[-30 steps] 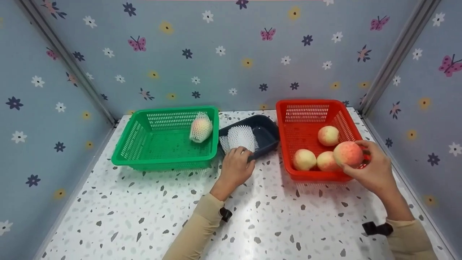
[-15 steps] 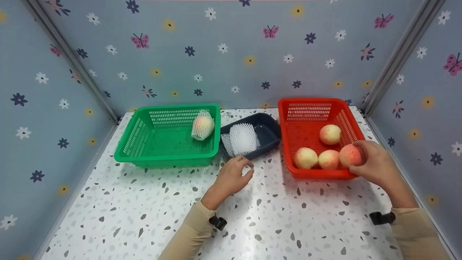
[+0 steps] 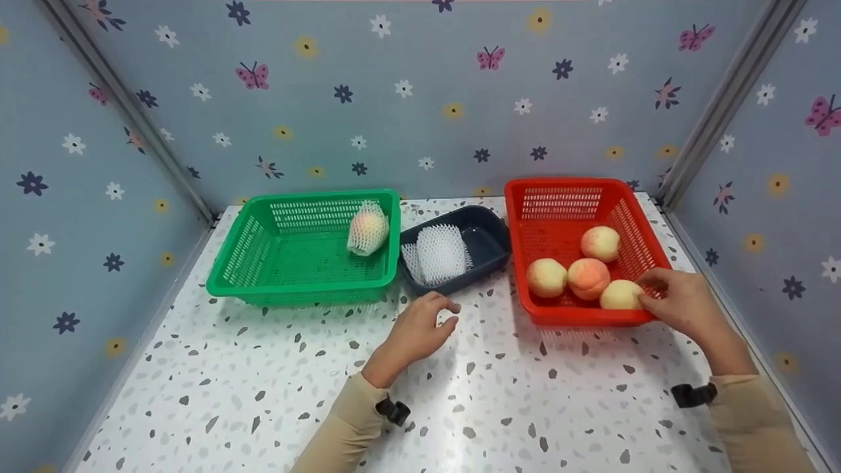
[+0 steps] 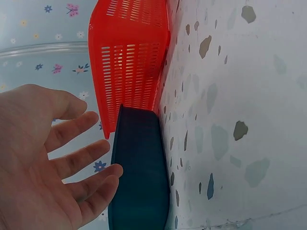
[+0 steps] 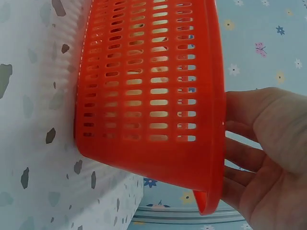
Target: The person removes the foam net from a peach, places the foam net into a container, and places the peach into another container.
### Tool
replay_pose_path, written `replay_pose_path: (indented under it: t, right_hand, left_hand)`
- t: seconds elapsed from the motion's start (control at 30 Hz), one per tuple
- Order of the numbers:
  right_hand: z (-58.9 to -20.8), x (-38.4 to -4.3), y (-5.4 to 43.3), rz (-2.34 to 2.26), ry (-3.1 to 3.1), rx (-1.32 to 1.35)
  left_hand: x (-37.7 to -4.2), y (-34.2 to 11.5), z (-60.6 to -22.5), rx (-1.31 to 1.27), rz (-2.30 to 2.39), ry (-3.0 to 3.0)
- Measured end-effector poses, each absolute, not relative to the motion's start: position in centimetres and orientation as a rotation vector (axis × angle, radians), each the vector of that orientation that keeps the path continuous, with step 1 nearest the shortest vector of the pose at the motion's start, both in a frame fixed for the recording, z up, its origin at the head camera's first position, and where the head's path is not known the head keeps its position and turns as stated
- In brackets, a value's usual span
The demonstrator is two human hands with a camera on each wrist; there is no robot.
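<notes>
In the head view my right hand [image 3: 683, 303] reaches over the right front corner of the red basket [image 3: 578, 318]. Its thumb and fingertips are beside a yellowish peach [image 3: 620, 295], and thumb and peach appear to touch. A pinker peach [image 3: 589, 278] and two more peaches lie in the same basket. In the right wrist view the fingers pass behind the basket's rim, so their tips are hidden. My left hand [image 3: 418, 330] hovers in front of the dark tray [image 3: 489, 246], fingers loosely bent and holding nothing. White foam net sleeves [image 3: 441, 255] lie in that tray.
A green basket [image 3: 299, 291] stands at the left, with a peach in a foam net [image 3: 368, 228] inside. The tray sits at an angle between both baskets. Flower-patterned panels [image 3: 420, 131] rise behind and at both sides of the speckled table [image 3: 499, 407].
My right hand has lowered the held peach into the red basket and loosened its grip; the peaches there have shifted. My left hand has drawn back from the foam sleeves toward the front.
</notes>
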State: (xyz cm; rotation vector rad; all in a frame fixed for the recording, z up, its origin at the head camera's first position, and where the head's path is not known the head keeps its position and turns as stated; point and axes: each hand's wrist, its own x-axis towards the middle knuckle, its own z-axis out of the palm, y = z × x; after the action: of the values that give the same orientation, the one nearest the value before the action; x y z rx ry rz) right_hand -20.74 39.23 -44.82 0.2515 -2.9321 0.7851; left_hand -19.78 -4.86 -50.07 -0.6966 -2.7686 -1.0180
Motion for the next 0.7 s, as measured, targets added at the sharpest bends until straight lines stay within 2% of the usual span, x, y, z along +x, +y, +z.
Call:
replay_pose_path:
  t: [0.7]
  right_hand:
    - [-45.47,-21.06,39.03,0.798,-2.899,0.276]
  left_hand:
    - [-19.77,-5.34,-50.02,-0.716,-1.05,-2.803]
